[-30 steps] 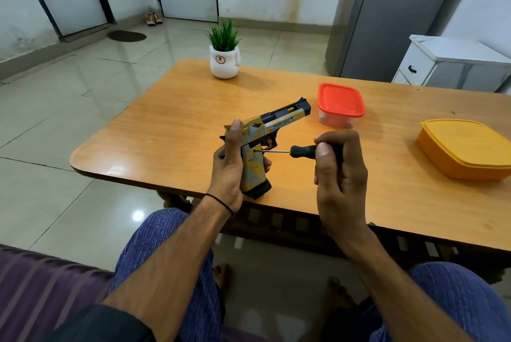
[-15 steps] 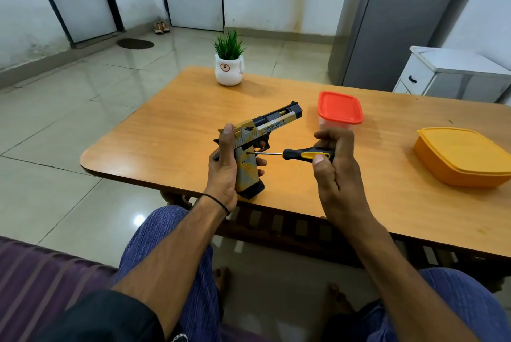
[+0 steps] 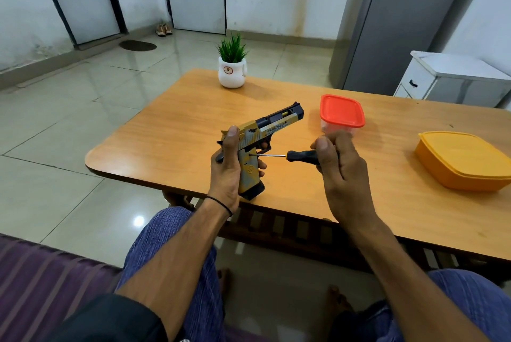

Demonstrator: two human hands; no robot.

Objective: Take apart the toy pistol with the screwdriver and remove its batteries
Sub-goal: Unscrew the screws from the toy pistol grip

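Observation:
A yellow and black toy pistol (image 3: 265,134) is held above the near edge of the wooden table (image 3: 171,131), its barrel pointing up and to the right. My left hand (image 3: 225,173) grips its handle from the left, thumb up along the back. My right hand (image 3: 336,167) grips the black handle of a screwdriver (image 3: 300,155). The thin metal shaft runs level to the left and its tip touches the side of the pistol's grip. No batteries are visible.
A clear box with a red lid (image 3: 342,113) stands just beyond my right hand. An orange lidded box (image 3: 464,160) sits at the right. A white pot with a green plant (image 3: 232,71) stands at the table's far side. My knees are under the near edge.
My right fingers have shifted round the screwdriver handle, covering its yellow part. The pistol and the screwdriver tip stay together in place. The camera has tilted slightly.

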